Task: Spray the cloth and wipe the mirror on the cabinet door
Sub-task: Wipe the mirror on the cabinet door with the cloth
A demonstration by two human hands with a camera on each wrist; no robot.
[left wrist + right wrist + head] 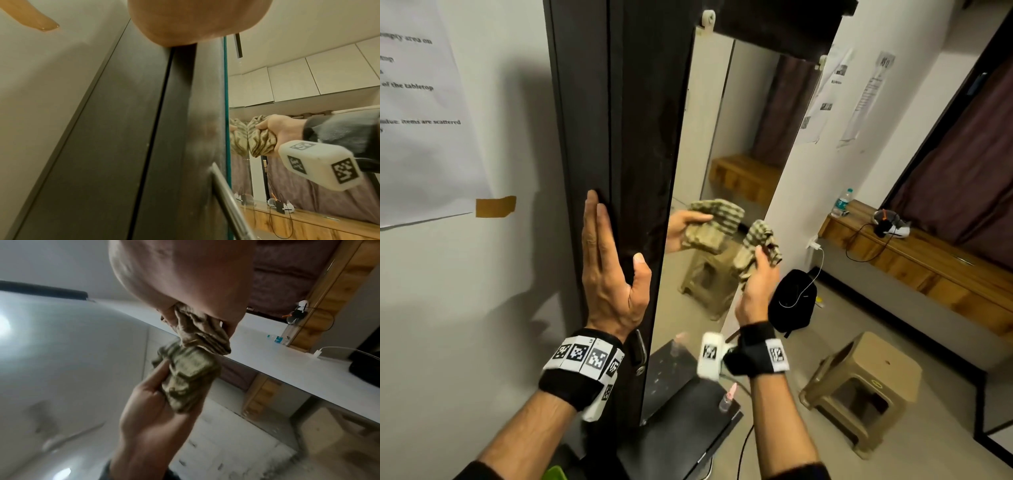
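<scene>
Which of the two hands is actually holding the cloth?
The right hand: it grips the bunched striped cloth near the mirror. The left hand lies flat on the dark cabinet door.

A crumpled, striped olive-and-beige woven cloth (758, 246) meets the glossy, reflective glass mirror (722, 144) on the matt, dusty dark-brown wooden cabinet door (640, 137).

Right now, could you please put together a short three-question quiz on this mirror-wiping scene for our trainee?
1. True or false: the left hand holds the spray bottle.
2. What does the right hand grip? A) striped cloth B) water bottle C) stool
3. Fill in: the left hand rests flat on the dark cabinet door beside the ___.

Key: 1 false; 2 A; 3 mirror.
</scene>
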